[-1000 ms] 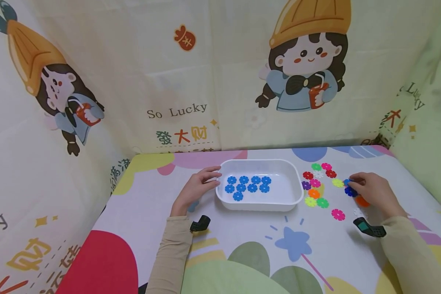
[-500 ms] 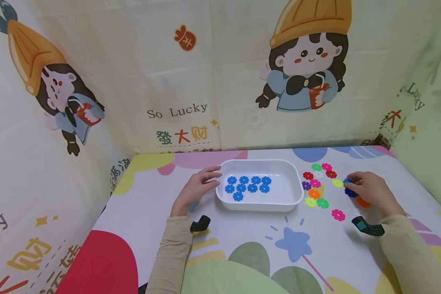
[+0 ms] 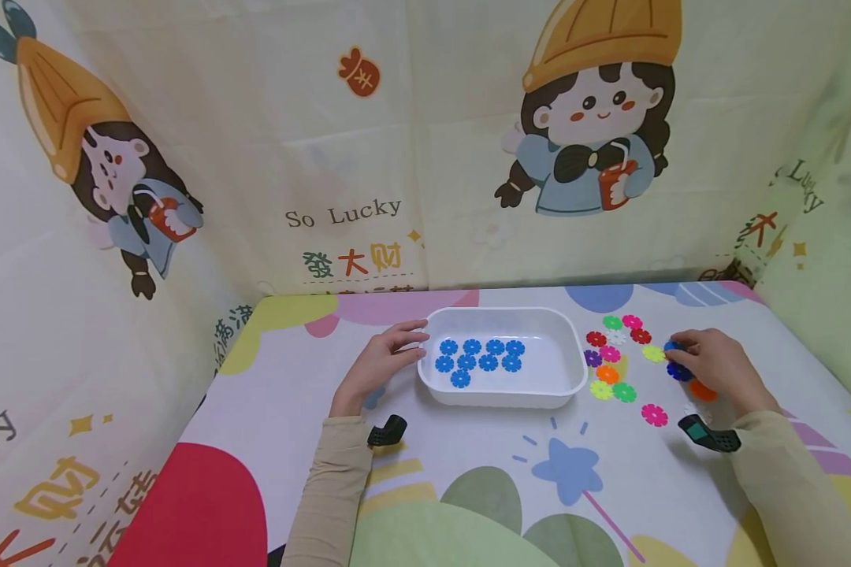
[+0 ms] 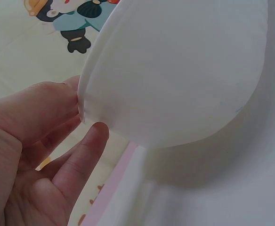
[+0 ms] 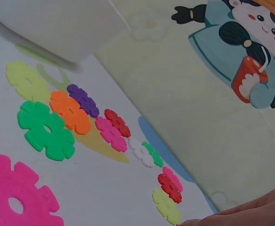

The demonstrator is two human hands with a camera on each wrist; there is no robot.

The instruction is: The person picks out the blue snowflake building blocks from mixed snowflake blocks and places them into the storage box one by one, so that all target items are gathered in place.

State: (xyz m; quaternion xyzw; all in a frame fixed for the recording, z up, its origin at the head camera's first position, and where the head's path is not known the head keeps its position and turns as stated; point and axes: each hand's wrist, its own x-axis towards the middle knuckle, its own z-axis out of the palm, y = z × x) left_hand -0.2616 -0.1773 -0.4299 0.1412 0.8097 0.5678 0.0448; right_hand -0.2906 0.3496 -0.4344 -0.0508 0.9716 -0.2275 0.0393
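Note:
In the head view my left hand lies at the left end of a white plastic tray, fingers straight against its rim. The left wrist view shows the fingertips at the tray's outer edge. Several blue snowflake discs lie inside the tray, to its left. My right hand pinches a blue snowflake disc, partly hidden by finger and thumb. Just below the thumb lies a dark blue disc. Only the edge of the right hand shows in the right wrist view.
Snowflake discs in other colours lie between tray and right hand, among them green, purple and pink. An orange disc is partly under the right hand. A printed curtain hangs behind the patterned tablecloth.
The thumb of my right hand has come down a little over the blue disc, covering more of it. The right wrist has shifted slightly left. My left hand and the tray hold their places.

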